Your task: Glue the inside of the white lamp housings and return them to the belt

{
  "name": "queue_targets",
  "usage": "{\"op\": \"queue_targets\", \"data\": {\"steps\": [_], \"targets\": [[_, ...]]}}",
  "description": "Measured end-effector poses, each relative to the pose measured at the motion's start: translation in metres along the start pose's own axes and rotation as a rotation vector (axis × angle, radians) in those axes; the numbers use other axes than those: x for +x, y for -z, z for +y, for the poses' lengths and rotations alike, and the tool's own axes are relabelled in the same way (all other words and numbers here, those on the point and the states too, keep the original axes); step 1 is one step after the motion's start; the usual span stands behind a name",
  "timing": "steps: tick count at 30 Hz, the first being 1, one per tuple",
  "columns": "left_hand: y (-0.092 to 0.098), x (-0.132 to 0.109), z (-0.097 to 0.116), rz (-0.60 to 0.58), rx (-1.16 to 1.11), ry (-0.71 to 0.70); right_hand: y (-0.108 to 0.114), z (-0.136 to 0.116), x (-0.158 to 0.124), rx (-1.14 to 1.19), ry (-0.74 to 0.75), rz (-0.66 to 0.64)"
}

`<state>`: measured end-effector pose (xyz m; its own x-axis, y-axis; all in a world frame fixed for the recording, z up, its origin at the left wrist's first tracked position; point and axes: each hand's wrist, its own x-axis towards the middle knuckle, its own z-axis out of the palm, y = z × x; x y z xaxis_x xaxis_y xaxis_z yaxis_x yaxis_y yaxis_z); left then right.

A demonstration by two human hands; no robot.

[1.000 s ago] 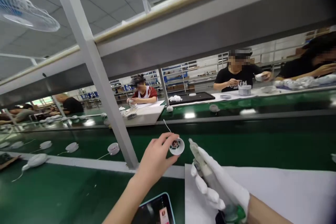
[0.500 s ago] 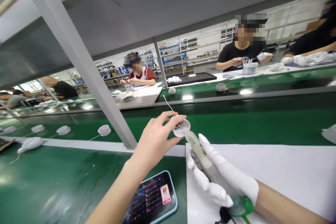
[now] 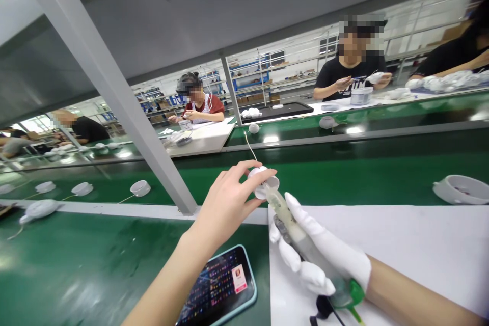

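And the bare left hand (image 3: 229,193) pinches a small, hollow, round white cup (image 3: 273,182), fingers hiding part of it, one thin white wire (image 3: 250,145) sticking up beyond! The white-gloved right hand (image 3: 319,252) is wrapped round a tapering translucent tool (image 3: 293,223), nose at the cup's mouth. One slanting grey post (image 3: 114,86) stands left of the bare hand; past it, four round white housings (image 3: 140,189) line the smooth green belt (image 3: 344,183), a fifth right of the glove. Nearer than the bare hand, one teal-cased phone (image 3: 219,285); beneath the glove, a flat white sheet (image 3: 420,254)
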<state>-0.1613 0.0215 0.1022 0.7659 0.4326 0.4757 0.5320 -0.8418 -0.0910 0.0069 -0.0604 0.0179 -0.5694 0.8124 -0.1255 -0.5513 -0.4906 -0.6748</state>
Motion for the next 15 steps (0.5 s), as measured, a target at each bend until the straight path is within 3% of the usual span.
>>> {"op": "queue_targets", "data": {"steps": [15], "targets": [[-0.0023,0.001,-0.0002,0.009,-0.005,0.006,-0.0009,-0.0005,0.0001,-0.005,0.013,0.006]]}}
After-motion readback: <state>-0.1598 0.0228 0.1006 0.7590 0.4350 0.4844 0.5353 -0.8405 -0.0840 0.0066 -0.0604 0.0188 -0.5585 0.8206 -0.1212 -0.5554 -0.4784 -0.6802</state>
